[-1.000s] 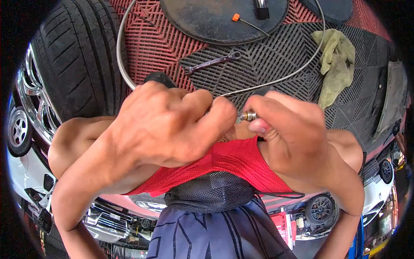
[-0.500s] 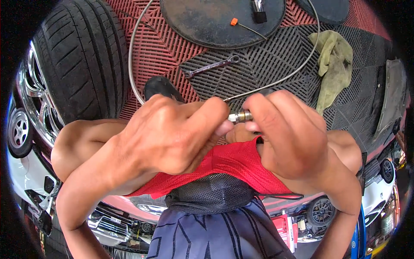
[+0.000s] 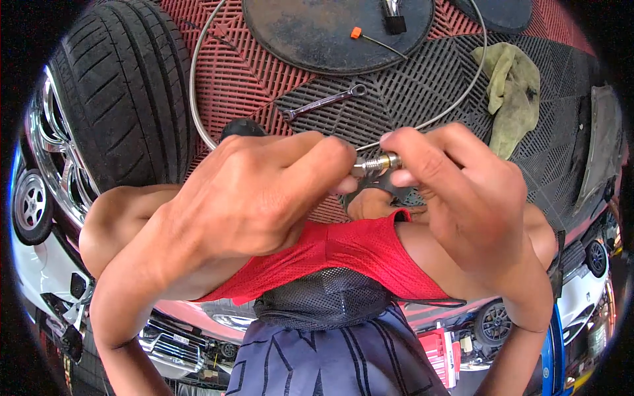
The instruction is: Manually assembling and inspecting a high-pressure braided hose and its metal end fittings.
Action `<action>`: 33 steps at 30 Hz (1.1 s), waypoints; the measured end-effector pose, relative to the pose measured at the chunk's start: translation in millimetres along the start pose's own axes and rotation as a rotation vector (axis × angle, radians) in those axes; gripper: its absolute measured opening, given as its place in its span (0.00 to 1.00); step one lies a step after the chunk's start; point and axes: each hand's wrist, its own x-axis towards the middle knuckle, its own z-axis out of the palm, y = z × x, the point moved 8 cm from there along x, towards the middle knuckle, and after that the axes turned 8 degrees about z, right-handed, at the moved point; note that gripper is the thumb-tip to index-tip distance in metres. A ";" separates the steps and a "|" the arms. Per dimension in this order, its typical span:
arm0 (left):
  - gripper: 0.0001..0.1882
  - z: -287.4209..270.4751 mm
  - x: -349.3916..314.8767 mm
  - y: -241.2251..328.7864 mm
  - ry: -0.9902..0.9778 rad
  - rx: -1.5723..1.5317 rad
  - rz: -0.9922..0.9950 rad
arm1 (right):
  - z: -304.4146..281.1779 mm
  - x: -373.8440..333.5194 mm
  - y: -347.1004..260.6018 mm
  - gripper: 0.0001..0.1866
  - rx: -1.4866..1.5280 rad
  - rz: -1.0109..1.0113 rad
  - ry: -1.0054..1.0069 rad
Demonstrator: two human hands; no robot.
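Note:
Between my two hands, just above my lap, is a small silver threaded hose fitting [image 3: 375, 164] with a brass-coloured collar at its right end. The thumb and forefinger of my left hand [image 3: 257, 195] are closed on its left end, which they partly hide. My right hand [image 3: 465, 191] pinches the collar with thumb and fingertip. A thin braided metal hose [image 3: 196, 86] loops out beyond my hands, its ends hidden behind them. Past my hands on the floor lies a combination wrench [image 3: 323, 103].
A wheel's tyre [image 3: 122, 92] stands at my left. Ahead sits a round dark plate [image 3: 317, 33] bearing a chrome-and-black piece [image 3: 394, 20] and an orange-capped thin line [image 3: 356, 33]. A stained yellowish cloth [image 3: 512, 92] lies right on the red-and-black grid floor [image 3: 244, 63].
My right hand has shifted right and slightly up, its fingers looser. More of the fitting's thread now shows between my hands.

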 end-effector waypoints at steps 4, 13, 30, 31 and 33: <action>0.15 -6.6 4.2 0.5 0.007 0.078 0.045 | -0.1 1.9 0.1 0.13 0.127 0.012 0.000; 0.20 -9.1 1.6 0.2 -0.021 0.079 0.050 | 7.4 -1.7 22.8 0.16 0.715 0.463 -0.193; 0.09 2.0 -2.6 -3.6 -0.063 0.156 0.023 | 40.1 -2.7 30.7 0.12 0.804 0.629 -0.607; 0.09 1.0 -3.4 -2.7 -0.047 0.149 0.036 | 42.4 -2.4 29.7 0.12 0.807 0.626 -0.610; 0.09 4.7 -3.8 -4.2 -0.048 0.136 0.036 | 45.0 -5.6 29.7 0.11 0.842 0.646 -0.597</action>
